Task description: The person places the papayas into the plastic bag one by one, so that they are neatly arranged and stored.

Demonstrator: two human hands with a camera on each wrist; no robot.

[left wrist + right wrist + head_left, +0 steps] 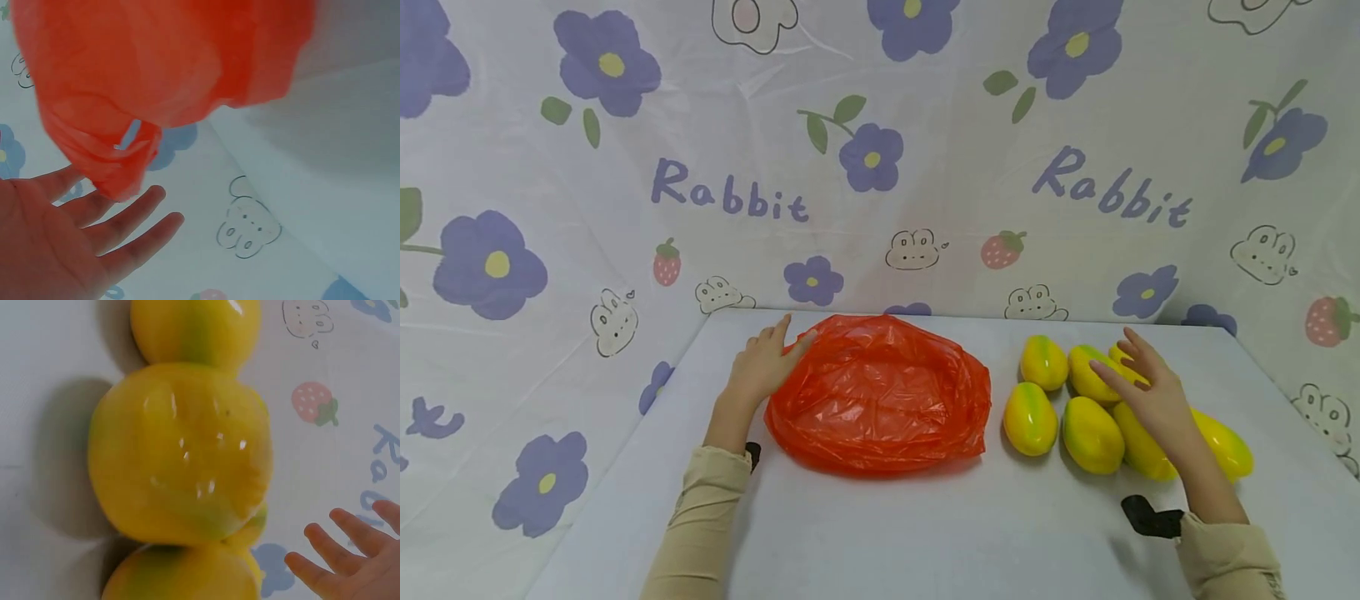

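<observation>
A crumpled red plastic bag (pixel 880 400) lies on the white table, its mouth spread wide. My left hand (pixel 762 368) is at the bag's left edge with fingers extended; whether the thumb touches the plastic cannot be told. In the left wrist view a loop of the bag (pixel 128 162) hangs over the spread fingers (pixel 140 240). Over the group of yellow-green mangoes (pixel 1093 437) hovers my right hand (pixel 1159 400), fingers apart and holding nothing. The right wrist view shows a shiny mango (pixel 181 456) up close, with the right hand (pixel 359 569) apart from it.
The white table (pixel 887 533) runs back to a patterned cloth (pixel 925 167) hung behind it. The mangoes sit close together to the right of the bag, partly hidden by the right hand and forearm. A black wrist strap piece (pixel 1150 518) sticks out beside the right sleeve.
</observation>
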